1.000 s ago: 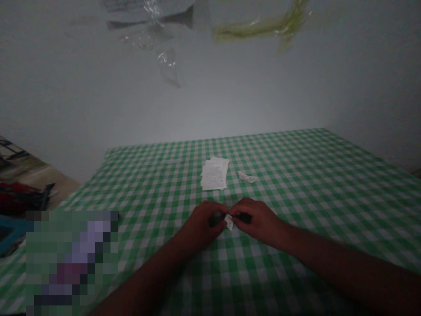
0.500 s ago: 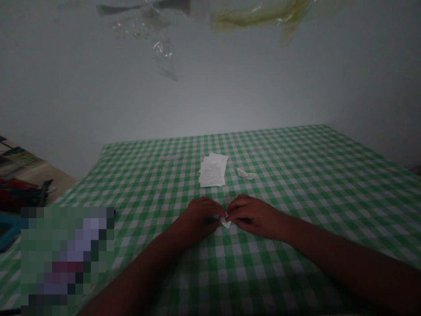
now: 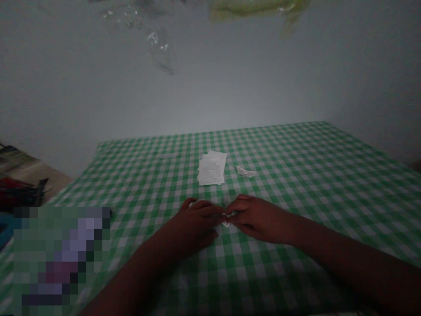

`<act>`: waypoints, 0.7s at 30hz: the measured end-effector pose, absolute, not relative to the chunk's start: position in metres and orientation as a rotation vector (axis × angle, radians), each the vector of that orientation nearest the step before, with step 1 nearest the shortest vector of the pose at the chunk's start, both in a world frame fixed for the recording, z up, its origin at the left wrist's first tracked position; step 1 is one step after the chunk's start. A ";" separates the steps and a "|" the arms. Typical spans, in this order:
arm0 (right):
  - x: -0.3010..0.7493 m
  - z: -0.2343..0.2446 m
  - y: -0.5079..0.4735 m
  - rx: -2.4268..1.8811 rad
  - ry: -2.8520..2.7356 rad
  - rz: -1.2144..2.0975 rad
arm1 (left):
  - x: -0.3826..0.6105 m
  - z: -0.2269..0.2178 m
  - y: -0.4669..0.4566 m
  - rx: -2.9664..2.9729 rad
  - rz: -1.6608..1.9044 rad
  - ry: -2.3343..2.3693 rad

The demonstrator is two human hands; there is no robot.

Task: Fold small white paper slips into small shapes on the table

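Both my hands rest low on a table covered by a green-and-white checked cloth (image 3: pixel 296 166). Between their fingertips lies a small folded piece of white paper (image 3: pixel 227 218), mostly hidden. My left hand (image 3: pixel 197 219) presses on it with fingers laid nearly flat and the thumb raised. My right hand (image 3: pixel 256 217) pinches the paper's right edge with closed fingers. Beyond the hands lies a small stack of printed white paper slips (image 3: pixel 212 169). A crumpled white scrap (image 3: pixel 246 172) sits just right of the stack.
A blurred-out patch (image 3: pixel 62 259) covers something at the table's near left. A pale wall stands behind the table, with clear plastic (image 3: pixel 161 48) and a yellow-green bag (image 3: pixel 259 8) hanging on it. Dark and red items (image 3: pixel 19 193) lie on the floor at left.
My hands have lowered the small paper from a lifted pinch down onto the cloth. My left fingers have flattened over it. The view has tilted down slightly.
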State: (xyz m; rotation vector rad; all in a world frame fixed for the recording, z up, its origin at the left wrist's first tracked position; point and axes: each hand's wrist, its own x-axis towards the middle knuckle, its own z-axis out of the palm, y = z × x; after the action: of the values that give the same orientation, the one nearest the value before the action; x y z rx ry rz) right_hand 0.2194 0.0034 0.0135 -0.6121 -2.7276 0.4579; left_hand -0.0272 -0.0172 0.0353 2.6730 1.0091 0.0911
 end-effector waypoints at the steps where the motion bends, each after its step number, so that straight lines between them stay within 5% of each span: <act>1: 0.220 0.014 0.003 -0.603 -2.740 0.451 | -0.027 0.035 -0.019 2.678 0.085 1.023; 21: 0.216 0.027 -0.021 -0.806 -2.861 0.380 | -0.023 0.033 -0.039 2.651 -0.017 1.133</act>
State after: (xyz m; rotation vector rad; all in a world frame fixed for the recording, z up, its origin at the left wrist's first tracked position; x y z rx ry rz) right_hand 0.2156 -0.0212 0.0273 -0.8056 -2.8610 0.3804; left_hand -0.0226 -0.0394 0.0326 2.6512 1.1334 -0.0170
